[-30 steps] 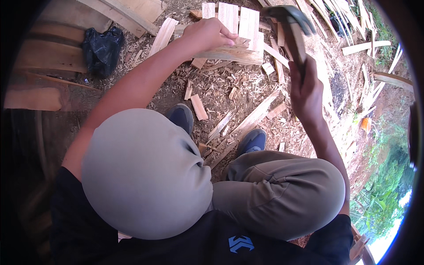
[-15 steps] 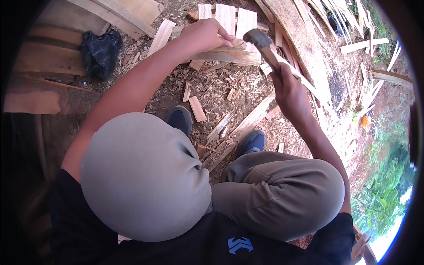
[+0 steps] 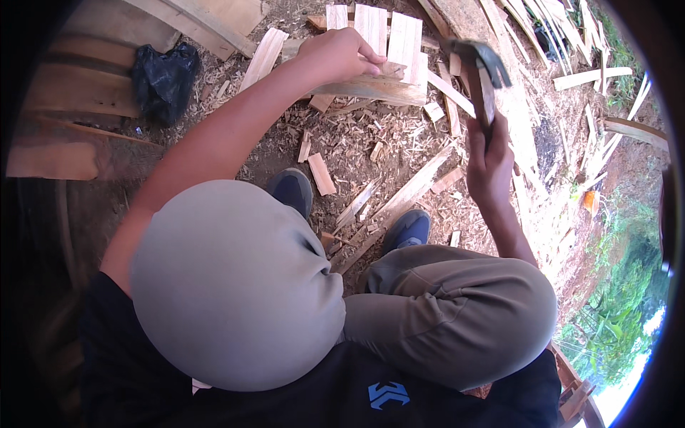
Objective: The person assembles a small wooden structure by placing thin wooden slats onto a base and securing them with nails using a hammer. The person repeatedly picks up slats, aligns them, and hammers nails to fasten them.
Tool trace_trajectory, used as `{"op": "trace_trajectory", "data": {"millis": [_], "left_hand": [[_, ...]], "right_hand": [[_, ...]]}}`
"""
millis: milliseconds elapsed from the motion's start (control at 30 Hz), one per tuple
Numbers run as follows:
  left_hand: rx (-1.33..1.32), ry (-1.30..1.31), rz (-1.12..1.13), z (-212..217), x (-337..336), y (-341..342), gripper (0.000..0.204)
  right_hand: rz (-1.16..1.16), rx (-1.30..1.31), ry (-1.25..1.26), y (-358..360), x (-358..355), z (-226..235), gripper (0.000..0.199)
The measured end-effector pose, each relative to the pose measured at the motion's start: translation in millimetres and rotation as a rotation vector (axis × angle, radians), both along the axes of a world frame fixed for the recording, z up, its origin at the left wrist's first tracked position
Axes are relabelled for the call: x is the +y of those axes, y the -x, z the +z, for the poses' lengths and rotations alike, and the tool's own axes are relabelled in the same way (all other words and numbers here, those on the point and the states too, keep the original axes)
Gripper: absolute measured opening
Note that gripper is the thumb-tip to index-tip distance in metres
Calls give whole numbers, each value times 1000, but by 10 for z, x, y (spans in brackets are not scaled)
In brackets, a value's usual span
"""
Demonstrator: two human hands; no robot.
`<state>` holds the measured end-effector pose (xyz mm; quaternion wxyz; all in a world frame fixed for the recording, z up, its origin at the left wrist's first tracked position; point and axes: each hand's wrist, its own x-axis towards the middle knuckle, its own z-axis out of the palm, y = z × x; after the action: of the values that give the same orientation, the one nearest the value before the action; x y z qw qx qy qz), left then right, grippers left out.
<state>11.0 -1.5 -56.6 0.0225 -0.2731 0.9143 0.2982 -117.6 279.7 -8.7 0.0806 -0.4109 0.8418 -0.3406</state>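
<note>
My right hand (image 3: 490,164) is wrapped round the handle of a claw hammer (image 3: 484,85), raised to the right of the wood with its metal head uppermost. At the top middle, my left hand (image 3: 335,57) has its fingers closed and their tips on a small piece of wood (image 3: 392,70). That piece lies on a thicker wooden beam (image 3: 378,90) near the ground. Whether a nail sits between the fingertips cannot be made out. Just beyond the hand, several pale short boards (image 3: 404,44) lie side by side.
Wood chips and offcuts (image 3: 321,175) litter the ground around my shoes (image 3: 407,232). A black plastic bag (image 3: 165,80) sits at the upper left beside stacked planks (image 3: 85,85). On the right lie a long slab (image 3: 471,21) and scattered strips (image 3: 592,77), with green plants beyond.
The hammer has swung up and right, away from the wood by my left hand, and its head has turned. My left hand has stayed nearly in place.
</note>
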Motion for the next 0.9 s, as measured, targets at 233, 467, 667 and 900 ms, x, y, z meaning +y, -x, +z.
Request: {"op": "trace_trajectory", "data": {"millis": [233,467,667,900], "left_hand": [[12,36,-55,1,49,52,37],[70,242,-92,-51,77,-78,41],[42,31,14,287,84,-6,42],[268,-472,-90,247,173,-52,40]], "right_hand": [[-84,-148,-272,85,929,-874,28],[-70,-158,-473,-395,1385,-1336,30],[-5,-92,-367,-649,1593,-1558,34],[-72,-204,-364,-725,1650,-1458,36]]}}
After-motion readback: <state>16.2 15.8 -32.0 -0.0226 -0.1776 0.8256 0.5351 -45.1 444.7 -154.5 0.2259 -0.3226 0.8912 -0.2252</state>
